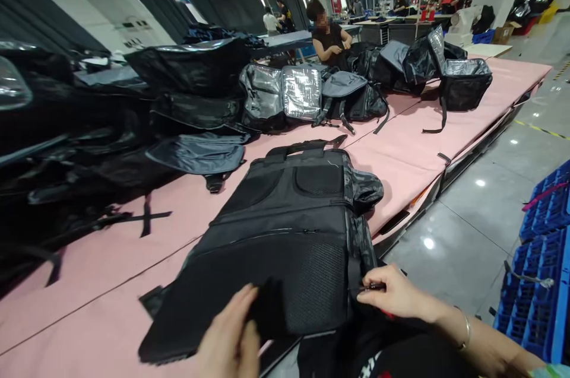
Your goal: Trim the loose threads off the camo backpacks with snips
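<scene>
A black backpack (276, 259) lies flat on the pink-covered table, its padded mesh back panel facing up and its top handle pointing away from me. My left hand (231, 333), slightly blurred, is over the near edge of the panel with its fingers stretched out and nothing visible in them. At the bag's near right side, my right hand (389, 292) is closed in a pinch on something small and dark beside the side strap. Its fingers hide most of that item, and a bit of red shows below them. A loose pale thread lies near the bag's top.
Black bags with silver linings (303, 93) are heaped along the table's (409, 146) left and far parts. A co-worker (329, 34) handles a dark item across the table. Blue plastic crates (534, 283) stand on the floor at right, beyond the table's edge.
</scene>
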`<state>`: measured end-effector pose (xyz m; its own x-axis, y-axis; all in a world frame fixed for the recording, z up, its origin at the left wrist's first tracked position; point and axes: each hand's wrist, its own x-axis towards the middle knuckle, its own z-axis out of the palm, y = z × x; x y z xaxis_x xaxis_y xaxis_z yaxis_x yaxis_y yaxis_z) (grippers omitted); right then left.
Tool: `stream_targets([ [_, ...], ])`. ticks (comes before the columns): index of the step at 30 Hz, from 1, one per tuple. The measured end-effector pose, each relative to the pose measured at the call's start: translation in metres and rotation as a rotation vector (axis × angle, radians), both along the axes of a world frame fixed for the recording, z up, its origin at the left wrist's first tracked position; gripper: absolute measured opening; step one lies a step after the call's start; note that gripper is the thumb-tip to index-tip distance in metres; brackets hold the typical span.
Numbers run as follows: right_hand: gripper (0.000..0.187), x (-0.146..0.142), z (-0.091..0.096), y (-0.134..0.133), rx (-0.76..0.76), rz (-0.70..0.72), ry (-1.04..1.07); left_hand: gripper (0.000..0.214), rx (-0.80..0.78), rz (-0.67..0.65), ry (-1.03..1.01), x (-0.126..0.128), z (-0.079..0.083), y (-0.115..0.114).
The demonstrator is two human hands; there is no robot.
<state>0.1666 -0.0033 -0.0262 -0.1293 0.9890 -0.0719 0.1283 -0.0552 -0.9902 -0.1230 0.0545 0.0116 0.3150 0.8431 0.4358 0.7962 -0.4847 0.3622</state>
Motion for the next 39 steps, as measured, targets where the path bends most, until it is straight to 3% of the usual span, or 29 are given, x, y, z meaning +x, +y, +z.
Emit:
stream_targets([
  [2,0.021,0.011,0.003,0.002,-0.004,-0.032,0.176,0.04,-0.073,-0.152,0.02,0.046,0.006,-0.005],
  [3,0.023,0.022,0.006,0.003,-0.004,-0.117,0.31,0.041,-0.103,-0.215,0.038,0.068,0.007,-0.005],
  [6,0.032,0.065,0.014,0.009,0.052,-0.573,0.715,0.054,-0.152,-0.324,0.151,0.119,0.006,-0.003],
  [8,0.03,0.088,0.016,0.012,0.108,-0.758,0.898,0.057,-0.145,-0.332,0.205,0.143,0.003,0.003],
  [11,0.026,0.09,0.009,0.008,0.108,-0.801,0.948,0.034,-0.165,-0.275,0.12,0.164,0.003,0.015],
  [13,0.022,0.07,-0.003,0.001,0.033,-0.74,0.804,0.029,-0.249,-0.195,-0.097,0.166,0.005,0.025],
  [18,0.024,0.004,-0.025,-0.016,0.005,-0.443,0.205,0.026,-0.599,0.115,-0.944,0.138,0.02,0.042],
  [21,0.051,-0.01,-0.03,-0.014,0.077,-0.377,-0.048,0.025,-0.638,0.236,-1.208,0.108,0.029,0.044],
  [24,0.055,-0.004,-0.036,-0.008,0.131,-0.386,-0.178,0.017,-0.427,0.442,-1.323,0.067,0.037,0.044],
  [27,0.034,0.003,-0.037,-0.007,0.148,-0.501,-0.183,0.004,-0.264,0.662,-1.439,0.021,0.038,0.044],
  [29,0.017,-0.001,-0.033,-0.01,0.202,-0.484,-0.132,0.02,-0.22,0.775,-1.506,-0.002,0.033,0.041],
  [32,0.02,-0.021,-0.023,-0.014,0.375,-0.119,-0.063,0.026,-0.222,0.834,-1.556,-0.02,0.022,0.032],
  [35,0.034,-0.048,-0.021,-0.013,0.499,0.242,-0.199,0.022,-0.27,0.79,-1.543,-0.021,0.015,0.024],
  [39,0.025,-0.064,-0.031,-0.007,0.485,0.36,-0.474,0.022,-0.234,0.805,-1.569,-0.034,0.017,0.013],
])
